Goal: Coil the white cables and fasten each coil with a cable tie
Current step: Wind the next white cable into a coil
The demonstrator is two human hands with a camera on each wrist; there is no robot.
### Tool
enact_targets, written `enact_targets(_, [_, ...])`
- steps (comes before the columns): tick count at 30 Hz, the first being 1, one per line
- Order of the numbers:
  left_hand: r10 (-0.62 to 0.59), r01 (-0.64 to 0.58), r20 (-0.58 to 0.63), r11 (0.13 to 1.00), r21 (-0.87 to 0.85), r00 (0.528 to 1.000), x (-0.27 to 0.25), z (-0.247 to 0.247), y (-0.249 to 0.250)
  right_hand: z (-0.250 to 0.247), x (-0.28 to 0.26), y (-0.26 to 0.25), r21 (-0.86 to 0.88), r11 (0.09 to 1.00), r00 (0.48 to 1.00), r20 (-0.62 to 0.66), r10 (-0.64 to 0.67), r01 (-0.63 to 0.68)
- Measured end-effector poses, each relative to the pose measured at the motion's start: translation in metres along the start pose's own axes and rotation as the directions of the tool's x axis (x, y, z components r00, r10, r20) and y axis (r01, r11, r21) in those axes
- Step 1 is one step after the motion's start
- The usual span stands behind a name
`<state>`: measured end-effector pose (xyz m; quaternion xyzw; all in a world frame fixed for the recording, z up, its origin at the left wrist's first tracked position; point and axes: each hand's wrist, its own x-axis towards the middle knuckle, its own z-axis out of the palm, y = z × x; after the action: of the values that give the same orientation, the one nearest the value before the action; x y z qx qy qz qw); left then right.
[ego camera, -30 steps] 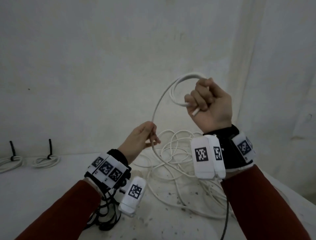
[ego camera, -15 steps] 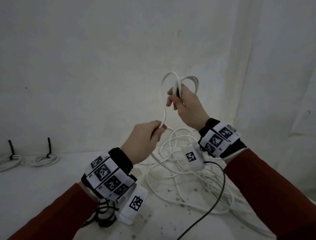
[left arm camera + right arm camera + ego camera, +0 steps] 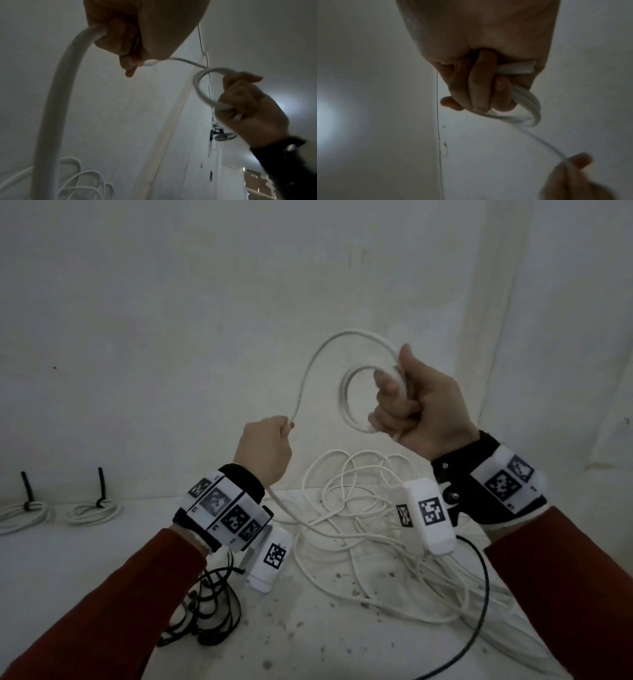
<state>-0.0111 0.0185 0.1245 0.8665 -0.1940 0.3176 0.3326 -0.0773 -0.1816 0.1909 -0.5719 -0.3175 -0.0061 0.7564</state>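
White cable (image 3: 310,373), plain, no markings. Loose white cable tangle (image 3: 359,508) on an off-white counter (image 3: 85,559) speckled with dark flecks. Two white coils (image 3: 92,510) at far left, each cinched by a black tie (image 3: 100,491). Dark red sleeves (image 3: 565,594). Black wrist straps (image 3: 245,481) carrying white blocks (image 3: 430,515) printed with black-and-white square-code patterns. Black cord bundle (image 3: 209,607) below. Backdrop a dull off-white sheet (image 3: 171,320).
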Motion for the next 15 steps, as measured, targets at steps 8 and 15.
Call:
enact_targets(8, [0.326,-0.343,0.225,0.938,0.042,0.918,-0.046,0.023,-0.004,-0.007,0.017,-0.002,0.349,0.866,0.926,-0.248,-0.285,0.359])
enact_targets(15, [0.426,-0.439,0.233,0.899,0.006,0.875,-0.061,0.002,0.008,-0.009,0.025,0.041,-0.55,0.785,0.808,-0.302,-0.507,0.287])
